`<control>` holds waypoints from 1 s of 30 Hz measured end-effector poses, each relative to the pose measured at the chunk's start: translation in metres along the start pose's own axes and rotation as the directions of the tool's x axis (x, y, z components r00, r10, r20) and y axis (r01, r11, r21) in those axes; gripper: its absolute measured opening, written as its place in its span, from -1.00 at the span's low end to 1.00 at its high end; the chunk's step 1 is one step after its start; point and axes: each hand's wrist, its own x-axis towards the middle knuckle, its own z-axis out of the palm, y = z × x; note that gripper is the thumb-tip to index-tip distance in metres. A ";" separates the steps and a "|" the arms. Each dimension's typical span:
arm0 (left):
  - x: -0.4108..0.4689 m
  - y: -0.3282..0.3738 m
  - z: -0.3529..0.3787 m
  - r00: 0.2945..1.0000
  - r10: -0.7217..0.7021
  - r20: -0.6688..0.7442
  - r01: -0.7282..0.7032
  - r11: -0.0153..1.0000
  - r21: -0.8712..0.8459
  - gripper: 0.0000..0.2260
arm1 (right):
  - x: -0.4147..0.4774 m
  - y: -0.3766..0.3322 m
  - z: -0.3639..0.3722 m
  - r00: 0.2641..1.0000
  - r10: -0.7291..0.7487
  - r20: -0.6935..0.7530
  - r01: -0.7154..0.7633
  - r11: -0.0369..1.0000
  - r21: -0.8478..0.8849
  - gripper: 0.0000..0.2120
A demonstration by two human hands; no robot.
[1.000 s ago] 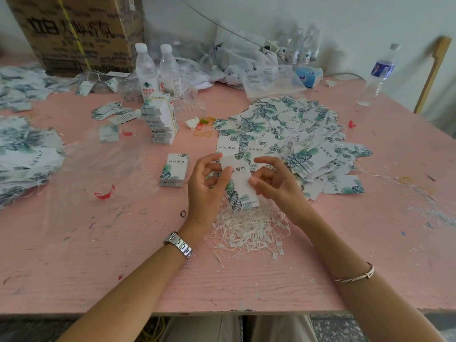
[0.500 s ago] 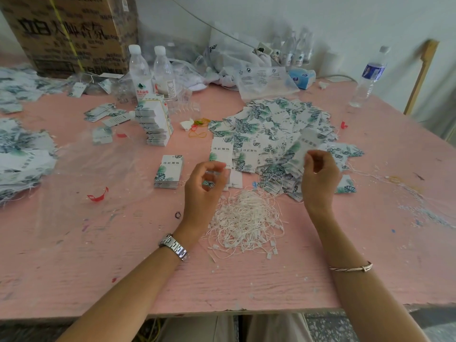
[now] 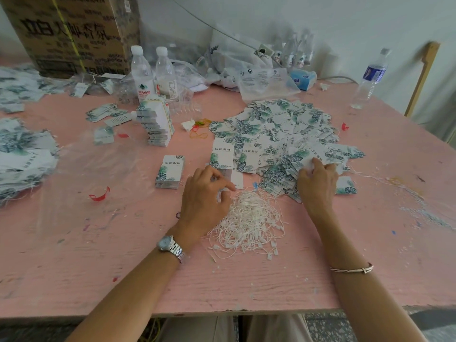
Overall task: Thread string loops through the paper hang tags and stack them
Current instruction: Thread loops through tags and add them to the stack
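Fingers (image 3: pixel 222 185) curled, grips unclear
Your left hand (image 3: pixel 206 196) sits beside the strings (image 3: pixel 251 223), your right hand (image 3: pixel 318 186) on tags (image 3: pixel 276 129) beyond them.

The table (image 3: pixel 74 255) before me is a wide board painted pink. Its top is scuffed, grained and flecked with small paint spots, and its near edge is rough. Along the far side runs a plain pale wall (image 3: pixel 320 21), with a thin cable (image 3: pixel 197 19) slanting across it. At the far right a bare wooden post (image 3: pixel 422 77) stands just beyond the table's edge. Below the near edge I see speckled grey floor (image 3: pixel 328 327). The light is soft and even.
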 end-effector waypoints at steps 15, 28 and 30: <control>0.000 -0.002 -0.004 0.989 0.141 0.040 -0.144 0.984 0.102 -0.96 | -0.020 -0.018 0.005 0.911 -0.409 -0.047 0.403 0.863 0.305 -0.85; 0.002 0.008 -0.008 0.980 0.191 -0.047 -0.193 0.980 -0.046 -0.76 | -0.048 -0.035 0.015 0.570 -0.688 0.449 0.320 0.689 0.650 -0.85; 0.002 0.008 -0.007 0.983 0.179 -0.045 -0.181 0.983 -0.037 -0.76 | -0.046 -0.034 0.015 0.584 -0.681 0.441 0.269 0.675 0.687 -0.86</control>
